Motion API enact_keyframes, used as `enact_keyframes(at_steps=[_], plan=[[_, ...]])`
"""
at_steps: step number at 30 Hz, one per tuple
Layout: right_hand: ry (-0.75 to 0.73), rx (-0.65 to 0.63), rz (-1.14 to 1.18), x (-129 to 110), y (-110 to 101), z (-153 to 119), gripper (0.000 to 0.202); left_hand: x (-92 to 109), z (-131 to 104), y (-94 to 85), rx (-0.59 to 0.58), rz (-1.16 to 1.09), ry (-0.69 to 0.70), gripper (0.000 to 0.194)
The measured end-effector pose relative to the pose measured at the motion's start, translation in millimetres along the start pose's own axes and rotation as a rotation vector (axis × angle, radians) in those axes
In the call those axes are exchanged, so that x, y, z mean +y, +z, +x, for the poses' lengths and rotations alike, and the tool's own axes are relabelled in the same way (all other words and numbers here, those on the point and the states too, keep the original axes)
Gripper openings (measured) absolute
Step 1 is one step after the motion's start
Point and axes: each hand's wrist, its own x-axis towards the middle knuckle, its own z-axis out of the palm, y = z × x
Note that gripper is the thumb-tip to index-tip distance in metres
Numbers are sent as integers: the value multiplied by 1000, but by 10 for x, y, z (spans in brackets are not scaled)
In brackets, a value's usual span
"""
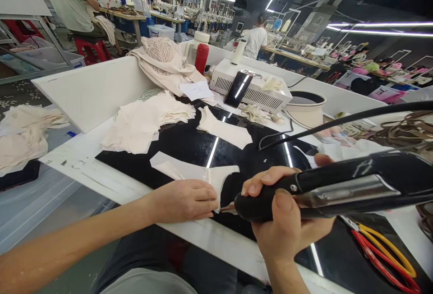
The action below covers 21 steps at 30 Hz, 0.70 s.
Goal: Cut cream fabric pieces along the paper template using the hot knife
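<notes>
A black tool [341, 188] fills the curled right hand [287, 222]; the left hand [184, 200], loosely flattened, touches cream fabric [219, 177].

Cream fabric piece [194, 171] under left fingers [204, 194], black tool [334, 170] with silver strip [355, 189] in right fingers [257, 183], black worktop panel [179, 138] beneath both, red-and-yellow-handled scissors [370, 250] right of them

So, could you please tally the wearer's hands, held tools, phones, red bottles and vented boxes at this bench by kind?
Hands: 2 (left hand, right hand)
Held tool: 1
Phone: 1
Red bottle: 1
Vented box: 1
Total: 6
</notes>
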Motion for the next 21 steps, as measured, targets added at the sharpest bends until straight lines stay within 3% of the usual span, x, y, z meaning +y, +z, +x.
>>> enact_keyframes(at_steps=[21], plan=[[-8, -51, 14, -10, 24, -46, 55, 1, -26, -23, 52, -27, -54, 22]])
